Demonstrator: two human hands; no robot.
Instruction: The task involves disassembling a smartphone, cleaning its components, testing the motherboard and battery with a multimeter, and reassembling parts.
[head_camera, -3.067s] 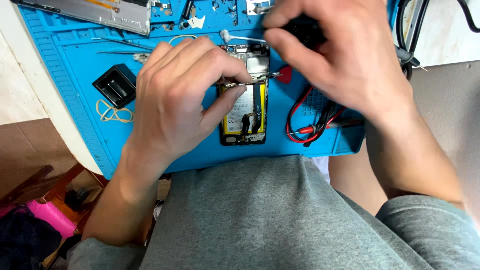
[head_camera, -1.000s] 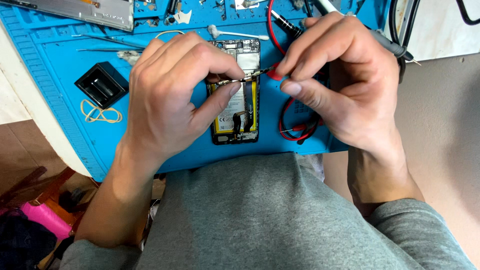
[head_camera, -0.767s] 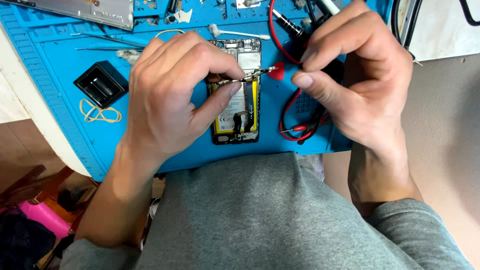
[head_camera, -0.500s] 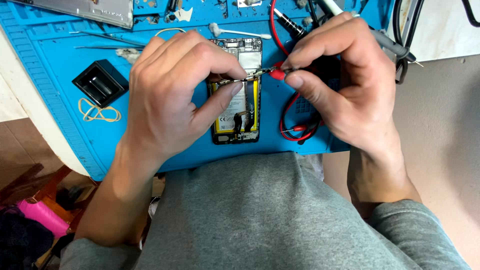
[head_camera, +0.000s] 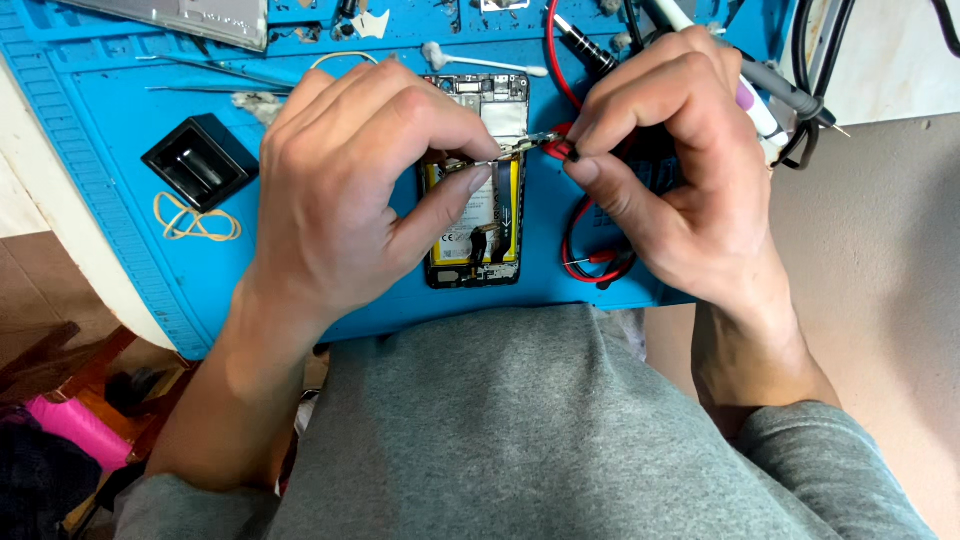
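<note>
A red-tipped metal test probe (head_camera: 548, 146) is pinched shut in the right hand (head_camera: 680, 170), its tip set on the opened black smartphone with yellow battery (head_camera: 478, 205). A thin metal tool, seemingly tweezers (head_camera: 500, 152), is gripped closed by the left hand (head_camera: 350, 190) above the phone. Back cover already off; probing judged midway. Red lead wire (head_camera: 585, 250) is looped right of the phone, on the blue silicone repair mat (head_camera: 110, 110).

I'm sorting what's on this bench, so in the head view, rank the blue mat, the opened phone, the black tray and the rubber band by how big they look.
1. Blue mat, by far the largest.
2. Opened phone, partly hidden by the left hand.
3. Black tray.
4. Rubber band, close to the tray in spread, so those two are unsure.
</note>
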